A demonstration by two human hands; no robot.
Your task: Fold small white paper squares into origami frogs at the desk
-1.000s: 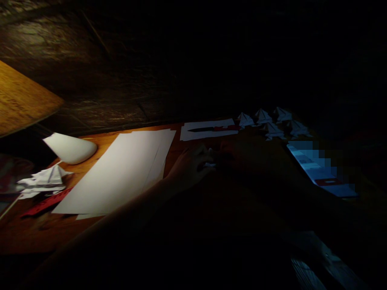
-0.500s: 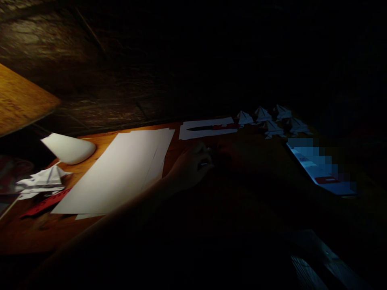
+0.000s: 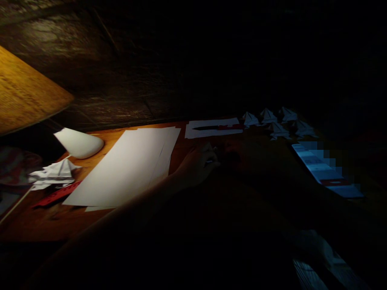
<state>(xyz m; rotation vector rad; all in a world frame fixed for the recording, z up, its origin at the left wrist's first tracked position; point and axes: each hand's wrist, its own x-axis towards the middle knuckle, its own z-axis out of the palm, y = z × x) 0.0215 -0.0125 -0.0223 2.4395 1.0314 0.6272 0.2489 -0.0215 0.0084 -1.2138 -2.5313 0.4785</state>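
Observation:
My left hand [image 3: 199, 163] is over the dim middle of the wooden table, fingers curled together in a pinch. Small pale glints show at its fingers, but what it holds is too dark to make out. Close beside it, my right hand [image 3: 238, 155] is almost lost in shadow and its fingers cannot be read. Large white paper sheets [image 3: 127, 165] lie to the left of my hands. Beyond them, a knife [image 3: 223, 127] with a red handle and dark blade rests on smaller white papers [image 3: 196, 123].
Several folded paper figures [image 3: 278, 131] stand at the back right, near a lit blue screen [image 3: 317, 165]. At left are another folded paper figure [image 3: 57, 174], a red strip like a ruler [image 3: 56, 194], a white rounded object [image 3: 81, 143] and a yellow-lit panel [image 3: 30, 90].
The whole view has shifted slightly, so things on the table appear further right. Both hands stay close together, with only slight movement of the left fingers.

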